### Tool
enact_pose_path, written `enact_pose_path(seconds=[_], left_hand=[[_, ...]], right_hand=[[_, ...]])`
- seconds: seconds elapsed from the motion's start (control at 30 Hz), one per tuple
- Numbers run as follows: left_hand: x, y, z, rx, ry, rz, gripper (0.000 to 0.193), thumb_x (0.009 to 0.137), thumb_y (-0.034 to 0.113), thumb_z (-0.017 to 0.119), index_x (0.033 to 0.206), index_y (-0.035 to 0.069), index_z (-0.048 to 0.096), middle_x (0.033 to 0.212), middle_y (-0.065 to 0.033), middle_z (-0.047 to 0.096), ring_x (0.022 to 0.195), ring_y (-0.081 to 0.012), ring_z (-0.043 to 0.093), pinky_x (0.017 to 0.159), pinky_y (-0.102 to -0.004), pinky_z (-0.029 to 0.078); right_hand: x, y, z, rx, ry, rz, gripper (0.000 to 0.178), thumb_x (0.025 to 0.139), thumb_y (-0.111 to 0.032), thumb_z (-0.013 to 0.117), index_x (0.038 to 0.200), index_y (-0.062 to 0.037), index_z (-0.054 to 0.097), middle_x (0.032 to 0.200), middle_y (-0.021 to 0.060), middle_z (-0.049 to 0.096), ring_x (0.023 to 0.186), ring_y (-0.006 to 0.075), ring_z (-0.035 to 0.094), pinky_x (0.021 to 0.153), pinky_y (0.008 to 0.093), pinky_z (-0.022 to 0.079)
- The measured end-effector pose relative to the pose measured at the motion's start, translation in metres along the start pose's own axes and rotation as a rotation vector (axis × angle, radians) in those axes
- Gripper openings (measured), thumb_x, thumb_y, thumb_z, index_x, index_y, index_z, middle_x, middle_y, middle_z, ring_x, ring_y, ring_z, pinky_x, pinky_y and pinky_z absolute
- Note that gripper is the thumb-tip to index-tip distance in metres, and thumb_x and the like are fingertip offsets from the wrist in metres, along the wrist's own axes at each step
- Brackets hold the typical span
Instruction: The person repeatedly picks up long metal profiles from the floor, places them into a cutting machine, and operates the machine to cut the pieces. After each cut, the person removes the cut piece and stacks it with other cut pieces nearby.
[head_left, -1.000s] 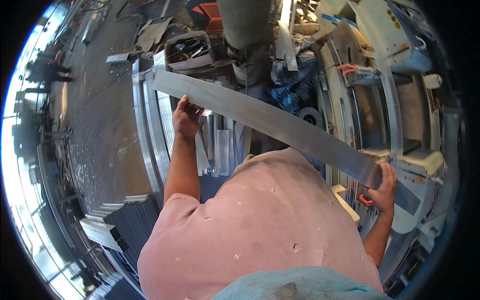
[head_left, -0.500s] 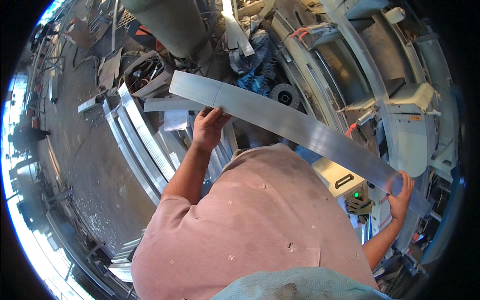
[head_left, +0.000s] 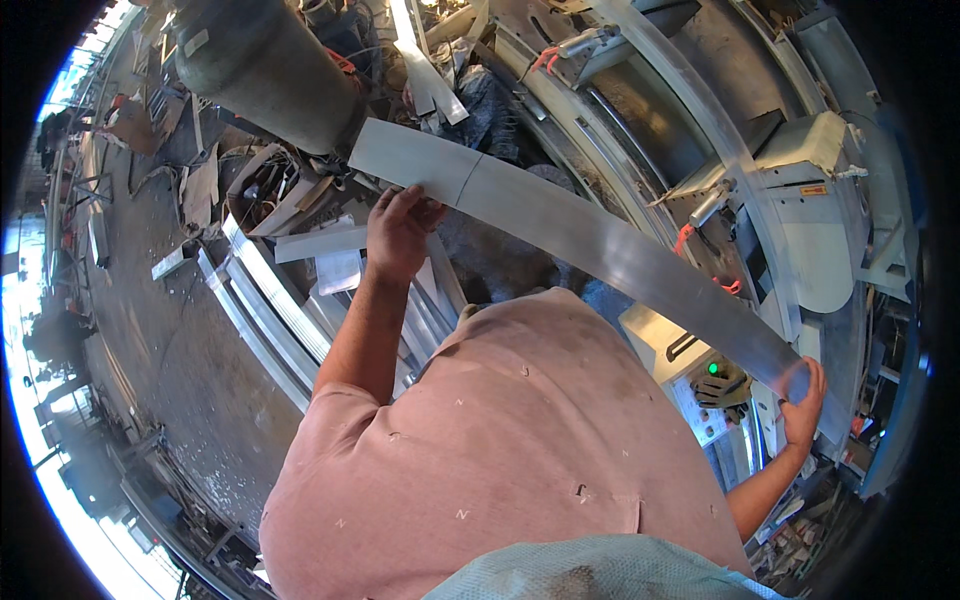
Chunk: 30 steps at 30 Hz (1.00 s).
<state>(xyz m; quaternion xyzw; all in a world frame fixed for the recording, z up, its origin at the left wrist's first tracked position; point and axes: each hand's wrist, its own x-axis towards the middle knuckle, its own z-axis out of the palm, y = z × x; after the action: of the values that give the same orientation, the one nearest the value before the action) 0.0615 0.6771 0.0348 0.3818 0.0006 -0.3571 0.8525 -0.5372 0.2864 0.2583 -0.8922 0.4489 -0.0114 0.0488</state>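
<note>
A long, flat silvery metal bar (head_left: pixel 610 240) slants across in front of me, its far end up at the left and its other end low at the right. Near the left end, a thin dark line crosses its face. My left hand (head_left: pixel 400 228) grips the lower edge close to that line, fingers curled on the metal. At the right end, my right hand (head_left: pixel 803 405) is closed round the bar, with the thumb on the near side. Both hands carry the bar above the floor, beside the machine.
A large machine (head_left: pixel 800 230) with red-handled clamps and a curved clear guard stands at the right. Its pale panel (head_left: pixel 655 345) has a green light, with work gloves (head_left: pixel 722 388) beside it. Metal profiles (head_left: pixel 262 300) lie at left; a grey cylinder (head_left: pixel 265 75) stands behind a scrap box (head_left: pixel 275 190).
My view has swung slightly, shifting the surroundings leftward. The bar's left end has risen a little, and my left hand now sits farther left of the dark line. Both hands keep their hold.
</note>
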Motion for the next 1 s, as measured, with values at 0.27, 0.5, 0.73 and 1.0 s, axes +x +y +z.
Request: enact_pose_path(seconds=[0.27, 0.5, 0.73, 1.0], left_hand=[[0.035, -0.001, 0.027, -0.242, -0.139, 0.104, 0.025, 0.101, 0.014, 0.057, 0.125, 0.005, 0.06, 0.127, -0.0094, 0.068, 0.124, -0.0264, 0.062, 0.11, -0.045, 0.047], [0.068, -0.006, 0.058, -0.269, -0.398, 0.225, 0.044, 0.103, 0.019, 0.058, 0.144, 0.008, 0.051, 0.142, -0.0088, 0.06, 0.137, -0.0275, 0.053, 0.117, -0.0465, 0.038], [0.073, 0.0, 0.065, -0.223, -0.383, 0.218, 0.05, 0.102, 0.023, 0.061, 0.148, 0.008, 0.046, 0.143, -0.0092, 0.058, 0.136, -0.029, 0.053, 0.115, -0.0495, 0.039], [0.077, 0.003, 0.062, -0.258, -0.461, 0.204, 0.055, 0.101, 0.033, 0.063, 0.148, 0.008, 0.048, 0.146, -0.0096, 0.058, 0.139, -0.0305, 0.051, 0.117, -0.0501, 0.036]], right_hand=[[-0.005, -0.005, -0.011, 0.291, -0.201, 0.094, 0.096, 0.048, 0.003, 0.076, 0.142, -0.0031, 0.058, 0.139, 0.012, 0.057, 0.134, 0.0296, 0.053, 0.117, 0.0362, 0.036], [-0.006, 0.025, 0.0, 0.575, -0.61, 0.268, 0.109, 0.047, 0.017, 0.078, 0.15, 0.0025, 0.048, 0.147, 0.0074, 0.053, 0.13, 0.0246, 0.056, 0.09, 0.035, 0.058], [-0.015, 0.035, 0.008, 0.779, -0.774, 0.426, 0.109, 0.048, 0.017, 0.085, 0.15, 0.0027, 0.048, 0.143, 0.01, 0.058, 0.115, 0.0226, 0.065, 0.08, 0.0351, 0.061], [-0.025, 0.021, 0.012, 0.874, -0.771, 0.444, 0.112, 0.044, 0.011, 0.089, 0.149, 0.0027, 0.05, 0.141, 0.0106, 0.058, 0.122, 0.0226, 0.061, 0.086, 0.0353, 0.06]])
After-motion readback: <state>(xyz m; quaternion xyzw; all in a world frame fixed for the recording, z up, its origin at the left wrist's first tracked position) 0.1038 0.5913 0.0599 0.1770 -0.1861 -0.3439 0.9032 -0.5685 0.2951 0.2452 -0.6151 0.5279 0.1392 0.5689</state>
